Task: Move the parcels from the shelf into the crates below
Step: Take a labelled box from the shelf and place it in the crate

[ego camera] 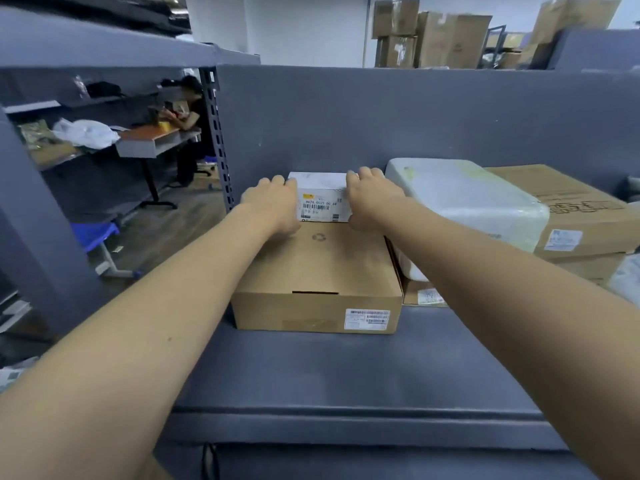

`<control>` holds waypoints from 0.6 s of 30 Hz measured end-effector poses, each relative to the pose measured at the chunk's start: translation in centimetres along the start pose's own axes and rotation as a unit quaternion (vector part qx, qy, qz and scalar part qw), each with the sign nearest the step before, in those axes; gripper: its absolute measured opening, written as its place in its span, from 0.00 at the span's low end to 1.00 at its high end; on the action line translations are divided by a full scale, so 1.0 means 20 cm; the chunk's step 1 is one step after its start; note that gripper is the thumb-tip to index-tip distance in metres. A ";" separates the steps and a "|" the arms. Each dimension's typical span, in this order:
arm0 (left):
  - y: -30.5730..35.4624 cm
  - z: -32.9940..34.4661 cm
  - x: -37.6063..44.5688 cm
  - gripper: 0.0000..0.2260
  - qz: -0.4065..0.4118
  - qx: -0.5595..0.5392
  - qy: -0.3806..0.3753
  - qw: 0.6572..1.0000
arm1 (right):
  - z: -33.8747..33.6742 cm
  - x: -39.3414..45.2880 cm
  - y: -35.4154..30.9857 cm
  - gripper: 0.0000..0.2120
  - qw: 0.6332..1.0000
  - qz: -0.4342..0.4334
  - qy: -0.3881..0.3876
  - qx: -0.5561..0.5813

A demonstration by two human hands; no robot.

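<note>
On shelf [346, 375], head view: small white box [322, 197] with barcode label sits atop flat brown carton [317, 271]. Left hand [273, 202] and right hand [372, 199] clamp its two sides, fingers curled over top edge.

Your left hand [272, 202] and right hand [372, 199] grip the small white box [322, 197] atop the flat cardboard box [317, 271] on the shelf [346, 368].

A small white labelled parcel [322, 197] sits atop a flat brown box [317, 275] on the grey shelf [346, 368].
</note>
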State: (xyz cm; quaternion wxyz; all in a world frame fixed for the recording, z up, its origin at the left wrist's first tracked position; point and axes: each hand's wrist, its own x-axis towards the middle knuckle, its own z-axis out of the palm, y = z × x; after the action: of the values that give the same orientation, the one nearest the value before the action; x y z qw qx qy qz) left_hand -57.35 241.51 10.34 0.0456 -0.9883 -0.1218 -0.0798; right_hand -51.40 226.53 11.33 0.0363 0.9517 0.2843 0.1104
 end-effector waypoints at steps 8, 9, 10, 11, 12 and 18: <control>-0.02 0.16 0.19 0.39 -0.002 -0.041 -0.035 0.999 | 0.14 0.15 -0.01 0.35 0.997 0.054 0.035 0.032; -0.01 0.18 0.19 0.36 -0.003 -0.060 -0.024 0.998 | 0.16 0.15 -0.01 0.35 0.997 0.064 0.027 0.039; 0.00 0.19 0.20 0.33 -0.004 -0.077 -0.008 0.997 | 0.18 0.15 -0.01 0.35 0.997 0.069 0.015 0.045; 0.01 0.20 0.19 0.30 -0.006 -0.092 0.006 0.996 | 0.19 0.14 -0.01 0.35 0.996 0.071 0.001 0.057; 0.01 0.21 0.19 0.27 -0.008 -0.104 0.014 0.994 | 0.21 0.12 -0.01 0.34 0.994 0.075 -0.012 0.077; 0.01 0.19 0.10 0.22 -0.009 -0.196 0.026 0.980 | 0.21 0.07 -0.05 0.25 0.985 0.083 -0.002 0.149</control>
State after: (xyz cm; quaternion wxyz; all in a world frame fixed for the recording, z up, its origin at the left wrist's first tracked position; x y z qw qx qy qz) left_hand -54.76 242.30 7.00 -0.1463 -0.9745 -0.1116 -0.1284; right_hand -49.83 228.04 7.45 -0.1146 0.9670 0.2173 0.0679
